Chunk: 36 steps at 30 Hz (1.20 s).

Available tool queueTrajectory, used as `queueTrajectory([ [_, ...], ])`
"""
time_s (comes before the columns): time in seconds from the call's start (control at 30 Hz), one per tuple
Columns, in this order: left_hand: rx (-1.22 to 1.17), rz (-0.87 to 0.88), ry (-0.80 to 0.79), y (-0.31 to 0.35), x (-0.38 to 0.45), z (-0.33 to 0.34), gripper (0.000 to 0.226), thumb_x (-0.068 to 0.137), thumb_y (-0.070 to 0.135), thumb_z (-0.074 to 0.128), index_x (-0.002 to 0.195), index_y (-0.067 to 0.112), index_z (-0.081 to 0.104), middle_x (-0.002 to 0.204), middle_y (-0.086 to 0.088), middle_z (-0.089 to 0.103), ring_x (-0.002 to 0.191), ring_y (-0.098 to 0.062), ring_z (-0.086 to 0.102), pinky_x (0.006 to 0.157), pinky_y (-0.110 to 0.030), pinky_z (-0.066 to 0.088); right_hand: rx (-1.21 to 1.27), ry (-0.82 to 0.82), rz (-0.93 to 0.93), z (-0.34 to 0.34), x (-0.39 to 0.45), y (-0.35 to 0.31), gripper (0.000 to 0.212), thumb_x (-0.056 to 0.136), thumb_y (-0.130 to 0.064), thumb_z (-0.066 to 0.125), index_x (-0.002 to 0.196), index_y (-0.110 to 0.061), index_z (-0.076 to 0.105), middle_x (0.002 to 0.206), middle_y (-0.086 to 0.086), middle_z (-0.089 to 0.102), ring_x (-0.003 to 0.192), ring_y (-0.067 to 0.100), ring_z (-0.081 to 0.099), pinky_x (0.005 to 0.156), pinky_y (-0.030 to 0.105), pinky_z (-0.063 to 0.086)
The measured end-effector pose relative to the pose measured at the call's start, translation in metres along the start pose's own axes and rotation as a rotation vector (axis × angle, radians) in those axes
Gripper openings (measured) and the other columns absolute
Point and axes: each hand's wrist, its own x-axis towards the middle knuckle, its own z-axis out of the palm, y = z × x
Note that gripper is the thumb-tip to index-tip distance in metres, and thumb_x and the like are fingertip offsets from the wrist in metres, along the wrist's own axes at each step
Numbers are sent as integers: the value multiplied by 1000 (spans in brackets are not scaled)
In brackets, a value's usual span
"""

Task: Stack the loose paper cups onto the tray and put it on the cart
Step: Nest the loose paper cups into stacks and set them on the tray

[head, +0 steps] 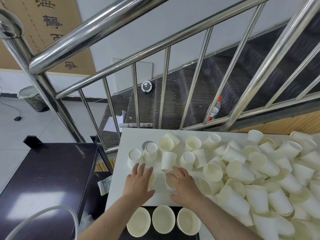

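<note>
White paper cups (259,170) cover most of the white table (131,135) in front of us, heaped thickly on the right and thinning out toward the left, some upright, some upside down, many on their sides. Our left hand (138,179) reaches forward with its fingers spread and nearly straight, lying over an upright cup (152,177) whose rim shows just beside the palm; we cannot tell whether the fingers actually press on it. Our right hand (183,184) does the same a little to the right, fingers loose and extended over another upright cup (168,182), not wrapped around it. Neither hand grips anything that we can see.

Close to us, at the near edge of the table, a black tray (174,207) holds three upright cups (162,219) in a row, mouths open toward us. To the left of the table stands the dark cart (43,179), its glossy top catching window light. A white hose (43,215) curves across the lower left corner. Behind the table runs a steel stair railing (121,54), and through its bars we see dark steps, a plastic bottle with a red cap (214,108), loose papers (114,122) and a small round white device (146,86). A lined waste bin (32,99) stands on the tiled floor at far left.
</note>
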Motion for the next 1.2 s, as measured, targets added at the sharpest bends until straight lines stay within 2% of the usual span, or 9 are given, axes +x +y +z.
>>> queueTrajectory([
  [0.1,-35,11,-3,1,0,2,73,89,42,53,149,29,15,157,0,10,146,-24,6,104,-36,37,68,2,16,0,1,1,69,87,-12,53,149,-28,26,158,-1,12,143,26,14,104,36,41],
  [0.2,-62,-3,20,-1,0,4,68,89,31,53,148,28,20,153,2,19,140,-22,21,97,-34,43,131,6,18,-1,0,-1,72,87,-5,50,150,-26,24,154,-1,18,139,24,21,99,32,45],
  [0.33,-113,-24,31,-4,-4,2,71,87,30,55,148,28,19,148,2,24,133,-21,30,92,-32,46,170,-11,40,-2,-1,-4,80,84,-9,58,151,-28,20,141,1,26,127,22,33,92,28,47],
  [0.53,-204,-76,152,-9,-33,-19,70,85,33,57,147,33,23,144,5,26,132,-16,30,86,-26,44,203,95,3,-12,-12,-19,78,78,-23,63,147,-27,28,130,1,24,122,19,34,86,25,48],
  [0.63,-251,-110,198,-18,-51,-29,71,83,32,59,146,33,27,139,6,27,131,-15,30,89,-25,45,235,121,-68,-23,-20,-33,76,78,-25,63,146,-25,29,136,-1,22,127,16,31,88,26,48],
  [0.87,-302,-195,239,-29,-95,-37,75,78,33,63,144,32,28,134,7,30,127,-14,33,80,-27,48,222,126,-273,-35,-48,-71,78,81,-32,62,149,-23,26,137,-4,27,130,16,28,99,32,44],
  [1.07,-316,-225,212,-32,-124,-36,75,78,31,63,144,31,28,140,7,28,130,-15,33,86,-31,49,184,49,-353,-29,-64,-90,80,84,-37,61,152,-23,22,141,-6,26,133,13,25,103,32,40],
  [1.2,-312,-215,163,-38,-135,-30,75,77,29,63,144,31,29,137,8,30,126,-14,37,81,-25,48,132,0,-364,-20,-69,-100,78,85,-38,60,152,-22,23,142,-3,27,135,16,26,104,35,40],
])
